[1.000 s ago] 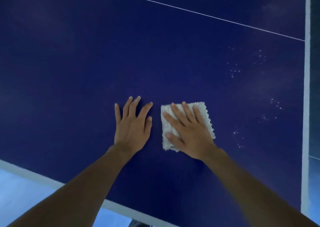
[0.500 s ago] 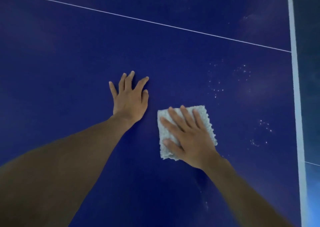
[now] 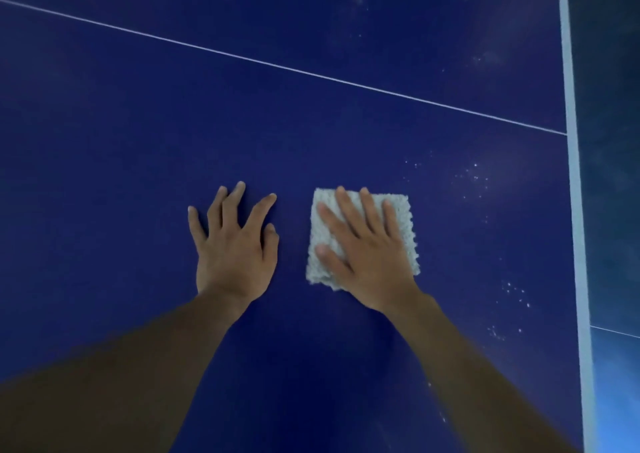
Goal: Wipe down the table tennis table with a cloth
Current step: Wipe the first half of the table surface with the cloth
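The cloth (image 3: 323, 232), a pale, nubbly pad folded to a rough square, lies flat on the dark blue table tennis table (image 3: 138, 141), a little right of the middle of the frame. The right hand (image 3: 370, 258) rests on top of it, palm down. Its fingers are straight and slightly spread, pointing towards the top of the frame, and the thumb is laid out to the left across the cloth's lower left part. Nothing is pinched or wrapped: the hand presses the cloth with flat fingers. Cloth shows beyond the fingertips, along the left side and in a thin strip on the right, while the heel of the hand covers its lower right corner.

The left hand (image 3: 235, 251) lies just to the left of the cloth, apart from it, palm down on the bare table with fingers straight and fanned, holding nothing.

A thin white line (image 3: 284, 68) crosses the table from the upper left down towards the right, where it meets a broad white edge band (image 3: 575, 175) along the right side of the frame. Faint white specks (image 3: 474, 175) dot the surface to the right of the cloth and towards the upper right.
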